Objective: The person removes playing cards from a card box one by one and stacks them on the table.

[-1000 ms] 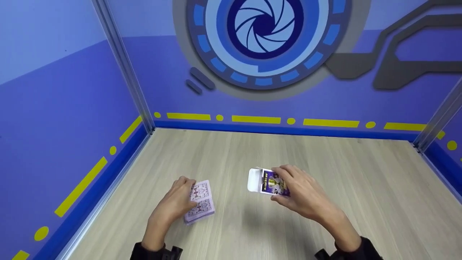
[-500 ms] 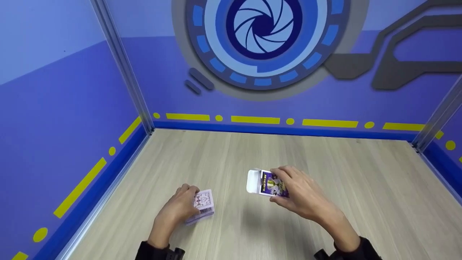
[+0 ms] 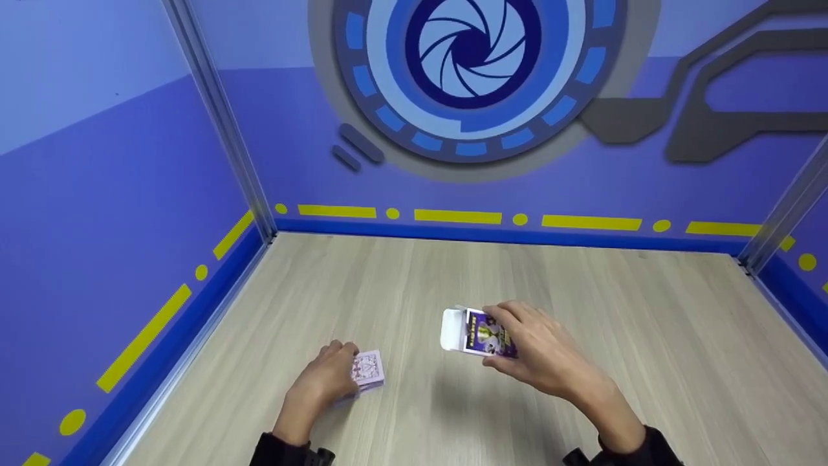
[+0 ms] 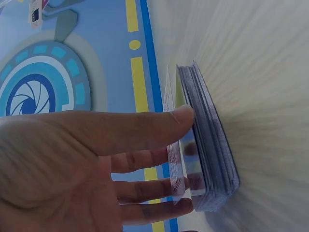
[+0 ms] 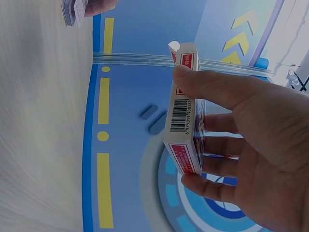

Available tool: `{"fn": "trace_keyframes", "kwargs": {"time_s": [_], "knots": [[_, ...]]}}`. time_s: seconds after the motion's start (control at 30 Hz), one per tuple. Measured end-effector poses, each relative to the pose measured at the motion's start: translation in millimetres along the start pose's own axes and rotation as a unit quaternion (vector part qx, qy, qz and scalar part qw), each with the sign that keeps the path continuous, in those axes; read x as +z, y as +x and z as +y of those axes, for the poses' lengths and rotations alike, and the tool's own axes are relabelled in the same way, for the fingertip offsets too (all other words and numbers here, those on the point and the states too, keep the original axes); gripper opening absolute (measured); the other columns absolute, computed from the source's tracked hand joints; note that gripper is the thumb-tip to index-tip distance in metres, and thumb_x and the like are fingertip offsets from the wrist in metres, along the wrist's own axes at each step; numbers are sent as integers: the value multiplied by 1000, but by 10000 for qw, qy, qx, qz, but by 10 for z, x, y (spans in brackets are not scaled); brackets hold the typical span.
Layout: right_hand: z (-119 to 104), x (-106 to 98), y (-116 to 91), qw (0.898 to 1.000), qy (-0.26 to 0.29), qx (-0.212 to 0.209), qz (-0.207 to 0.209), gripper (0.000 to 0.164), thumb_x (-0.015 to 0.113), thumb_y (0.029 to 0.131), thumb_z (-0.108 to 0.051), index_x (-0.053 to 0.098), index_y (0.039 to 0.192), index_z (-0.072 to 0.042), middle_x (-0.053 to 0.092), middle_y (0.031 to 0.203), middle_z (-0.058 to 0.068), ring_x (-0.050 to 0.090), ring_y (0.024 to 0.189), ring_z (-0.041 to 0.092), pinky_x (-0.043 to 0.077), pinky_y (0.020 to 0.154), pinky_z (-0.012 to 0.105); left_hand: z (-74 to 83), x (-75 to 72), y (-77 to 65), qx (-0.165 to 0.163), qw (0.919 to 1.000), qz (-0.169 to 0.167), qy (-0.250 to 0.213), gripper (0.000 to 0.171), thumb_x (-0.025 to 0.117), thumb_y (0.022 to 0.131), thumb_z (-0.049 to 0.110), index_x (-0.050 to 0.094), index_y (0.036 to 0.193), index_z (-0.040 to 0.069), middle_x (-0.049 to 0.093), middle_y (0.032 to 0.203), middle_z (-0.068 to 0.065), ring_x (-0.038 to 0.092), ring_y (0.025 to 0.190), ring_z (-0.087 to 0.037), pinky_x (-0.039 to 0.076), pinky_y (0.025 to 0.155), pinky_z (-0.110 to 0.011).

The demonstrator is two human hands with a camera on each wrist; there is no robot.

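Observation:
In the head view, my left hand (image 3: 321, 377) holds a deck of playing cards (image 3: 369, 367) by its edges, low over the table. The left wrist view shows the thumb across the near edge and fingers along the far edge. A top card (image 4: 173, 159) stands apart from the thicker stack (image 4: 212, 140), with a gap between. To the right, my right hand (image 3: 546, 349) grips a purple-and-white card box (image 3: 491, 335) above the table. Its white flap (image 3: 452, 329) hangs open toward the left. The right wrist view shows a barcode (image 5: 180, 116) along the box's narrow side.
Both hands work over a pale wood-grain table (image 3: 582, 291). Blue printed panels (image 3: 414, 175) rise behind it, and another side panel (image 3: 116, 259) borders its left. Metal posts (image 3: 223, 123) mark the corners.
My left hand has drawn back toward me and covers more of the deck, whose far edge has come nearer too. The right hand and box have hardly moved.

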State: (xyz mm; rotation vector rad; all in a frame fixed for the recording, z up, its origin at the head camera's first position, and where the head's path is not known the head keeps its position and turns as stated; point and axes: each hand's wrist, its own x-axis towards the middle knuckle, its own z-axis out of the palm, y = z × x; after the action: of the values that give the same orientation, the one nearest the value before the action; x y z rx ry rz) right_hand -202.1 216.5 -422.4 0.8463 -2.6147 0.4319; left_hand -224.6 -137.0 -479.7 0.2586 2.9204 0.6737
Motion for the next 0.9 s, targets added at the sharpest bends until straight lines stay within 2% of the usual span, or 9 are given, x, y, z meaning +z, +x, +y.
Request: {"fn": "trace_keyframes", "kwargs": {"time_s": [0.43, 0.6, 0.9], "knots": [[-8, 5, 3, 10000, 25, -41, -31, 72, 89, 80, -37, 60, 138, -6, 64, 126, 9, 62, 112, 26, 54, 91, 50, 8, 8, 21, -111, 9995, -259, 165, 64, 92, 69, 3, 62, 125, -5, 59, 110, -16, 56, 103, -33, 50, 98, -53], [-13, 10, -3, 10000, 56, 7, -49, 71, 89, 81, -37, 60, 138, -6, 64, 126, 9, 62, 113, 27, 53, 93, 51, 2, 19, 8, -47, 9996, -223, 168, 62, 91, 67, 1, 61, 122, -8, 55, 107, -17, 51, 98, -31, 51, 93, -52], [-21, 9, 2, 9999, 57, -17, -88, 72, 89, 81, -37, 59, 138, -6, 64, 127, 10, 62, 113, 28, 53, 93, 51, -6, 63, 10, 65, 9996, -131, 226, 48, 82, 68, -8, 61, 110, -13, 48, 98, -14, 43, 91, -28, 50, 83, -46]]}}
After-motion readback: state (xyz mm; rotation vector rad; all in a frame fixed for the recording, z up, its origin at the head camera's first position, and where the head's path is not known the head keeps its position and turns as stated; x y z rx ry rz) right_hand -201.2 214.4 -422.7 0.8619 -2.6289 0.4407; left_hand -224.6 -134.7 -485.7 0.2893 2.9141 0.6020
